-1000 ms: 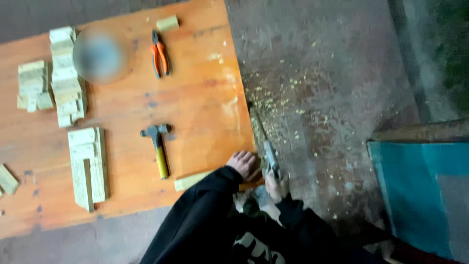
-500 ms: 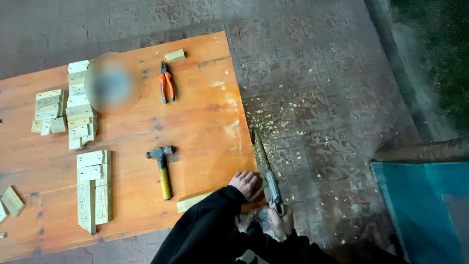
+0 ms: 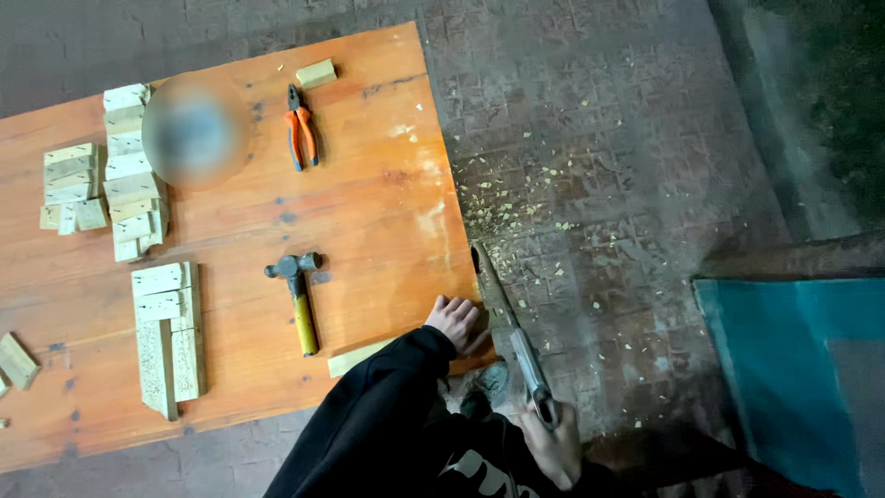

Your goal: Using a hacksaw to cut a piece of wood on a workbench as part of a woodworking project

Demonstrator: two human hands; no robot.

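Note:
My left hand (image 3: 454, 322) presses down on a pale wooden strip (image 3: 361, 357) at the right edge of the orange wooden table (image 3: 369, 203). My right hand (image 3: 551, 444) grips the handle of a handsaw (image 3: 505, 323), whose blade runs along the table's right edge just beyond my left fingers. Black sleeves cover both arms. A hammer (image 3: 297, 297) with a yellow handle lies just left of my left hand.
Orange-handled pliers (image 3: 300, 136) and a small wood block (image 3: 315, 73) lie at the table's far side. Stacks of cut wood pieces (image 3: 129, 171) and longer strips (image 3: 166, 332) sit at the left. Sawdust and chips cover the paved floor (image 3: 553, 203). A teal panel (image 3: 793, 378) stands at the right.
The view has shifted, so the table sits more to the right and lower in frame. My right hand with the saw has drawn back toward me; the left hand stays on the strip.

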